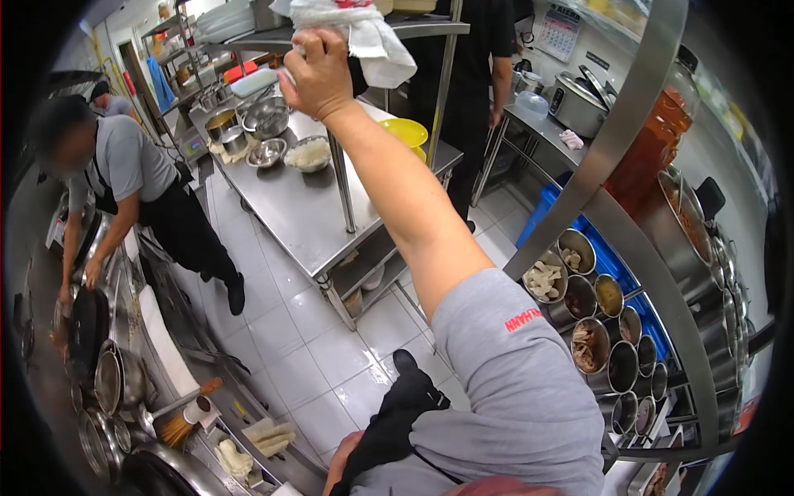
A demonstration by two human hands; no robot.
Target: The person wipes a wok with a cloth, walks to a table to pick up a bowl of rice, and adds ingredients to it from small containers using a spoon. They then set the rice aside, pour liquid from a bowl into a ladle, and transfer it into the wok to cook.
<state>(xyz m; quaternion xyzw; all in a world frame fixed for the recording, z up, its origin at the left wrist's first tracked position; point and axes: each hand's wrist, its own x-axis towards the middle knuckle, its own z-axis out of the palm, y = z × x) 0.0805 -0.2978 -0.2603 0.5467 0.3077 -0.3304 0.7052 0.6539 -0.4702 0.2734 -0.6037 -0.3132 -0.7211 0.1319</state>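
My right hand (pixel 318 74) is raised at the upper shelf, its fingers closed on a white cloth (pixel 382 51) that hangs over the shelf edge. The cloth is bunched, with a red mark at its top. Below the shelf, bowls stand on the steel table (pixel 310 219): a metal bowl with white contents (pixel 308 155) and a yellow bowl (pixel 405 132). Low beside my black apron, part of my left hand (pixel 347 446) or wrist shows; its fingers cannot be made out.
A co-worker (pixel 141 165) leans over the cooking line at left, hands near a dark pan (pixel 85 331). Another person in black (pixel 467 91) stands behind the shelf. Metal food containers (pixel 622 368) and a slanted steel frame (pixel 608 157) are at right. Shelf posts rise from the table.
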